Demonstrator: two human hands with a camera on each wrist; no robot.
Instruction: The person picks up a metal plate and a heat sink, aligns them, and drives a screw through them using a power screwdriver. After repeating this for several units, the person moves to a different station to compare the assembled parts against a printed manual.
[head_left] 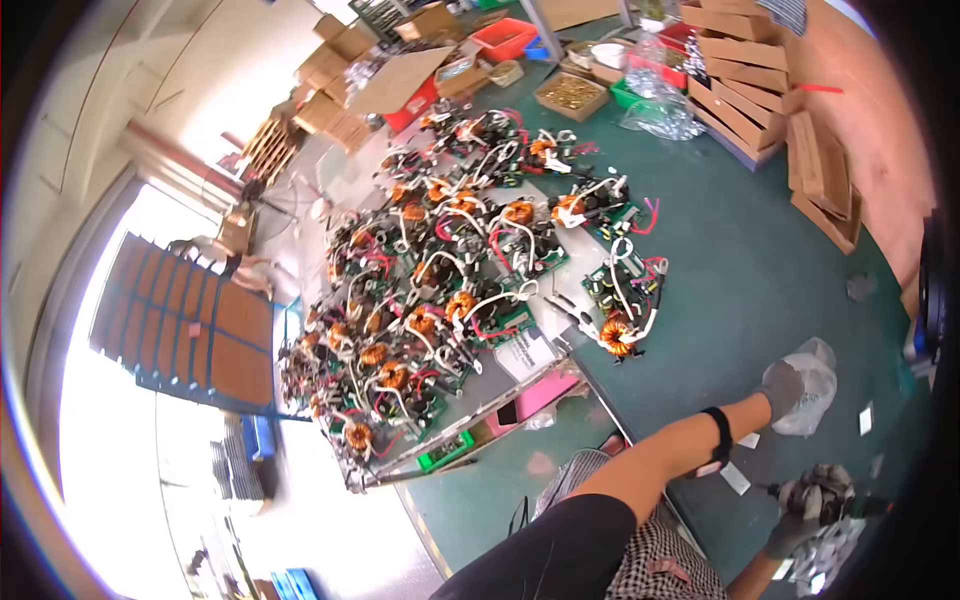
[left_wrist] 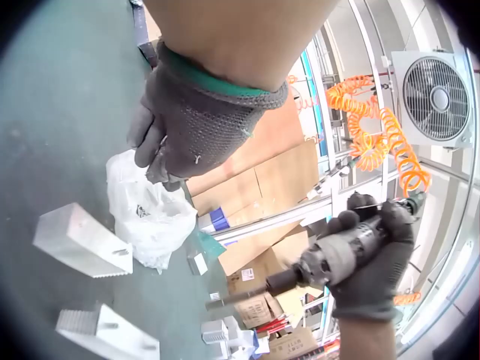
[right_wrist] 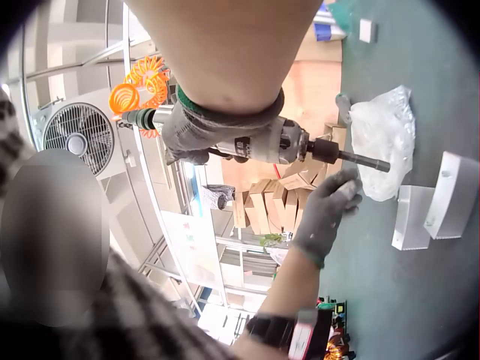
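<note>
A gloved right hand grips a grey power driver, its long bit angled toward the green table. The gloved left hand is at the edge of a clear plastic bag; its fingers are bent, and whether they pinch anything is hidden. Beside the bag in the left wrist view lie silver finned metal blocks, also visible in the right wrist view as pale blocks.
Circuit boards with orange coils crowd the left part of the table. Cardboard boxes and a tray of small brass-coloured parts stand along the far side. Orange coiled hoses and a fan are behind the driver.
</note>
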